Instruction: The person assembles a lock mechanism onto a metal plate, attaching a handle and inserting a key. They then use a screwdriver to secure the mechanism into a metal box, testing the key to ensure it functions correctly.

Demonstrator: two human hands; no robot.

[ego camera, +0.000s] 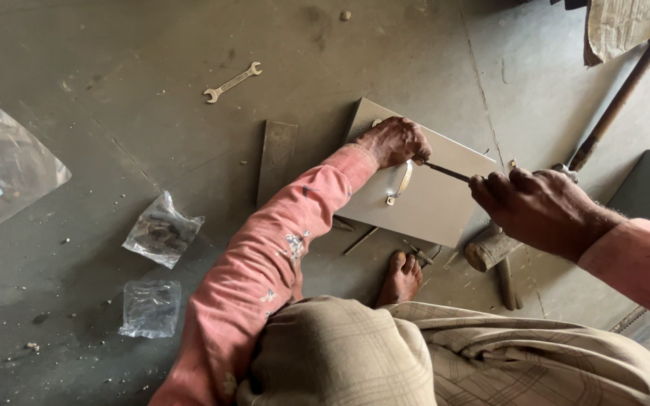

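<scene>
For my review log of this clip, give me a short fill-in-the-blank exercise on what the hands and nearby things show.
1. The left hand presses down on the flat grey metal panel, right beside its curved ____ handle.
2. The right hand holds a thin dark screwdriver whose tip points toward the ____ hand.
3. A silver double-ended ____ lies alone on the grey floor.
4. Two clear ____ bags lie on the floor beside the pink sleeve.

Missing words: metal; left; spanner; plastic

place: workshop; signs: wrench (232, 82) lying on dusty concrete floor (114, 45); hammer (490, 248), metal panel (430, 203), hardware bags (162, 229) sitting around
</scene>
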